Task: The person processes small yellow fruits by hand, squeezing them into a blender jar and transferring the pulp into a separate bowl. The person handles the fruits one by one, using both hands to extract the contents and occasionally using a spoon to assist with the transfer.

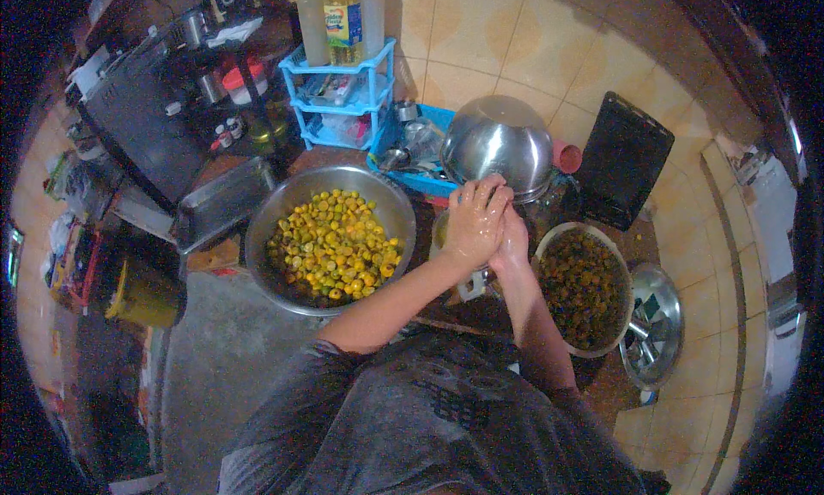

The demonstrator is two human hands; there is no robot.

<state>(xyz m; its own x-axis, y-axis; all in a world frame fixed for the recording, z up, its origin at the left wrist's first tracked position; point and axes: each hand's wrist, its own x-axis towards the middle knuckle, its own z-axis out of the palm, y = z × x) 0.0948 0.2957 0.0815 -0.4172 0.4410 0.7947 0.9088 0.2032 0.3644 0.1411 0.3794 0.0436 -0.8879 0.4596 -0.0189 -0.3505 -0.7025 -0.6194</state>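
Note:
My left hand (475,221) lies over my right hand (514,234), palms pressed together and skin wet. Anything between the palms is hidden. Beneath them, a container with yellowish contents (440,230) is mostly covered by my left hand and forearm. To the left stands a wide stainless steel basin (400,202) of small yellow and green citrus fruits (338,244), some cut. Close to my right forearm is a pale-rimmed round tub (628,273) filled with brownish-green pieces, possibly squeezed fruit (579,289).
An upturned steel bowl (496,141) rests on a blue basket (412,181) of utensils behind my hands. A blue tiered rack (338,102) carries an oil bottle (344,28). A black board (624,160) leans on the tiled wall. A metal dish (669,302) sits far right.

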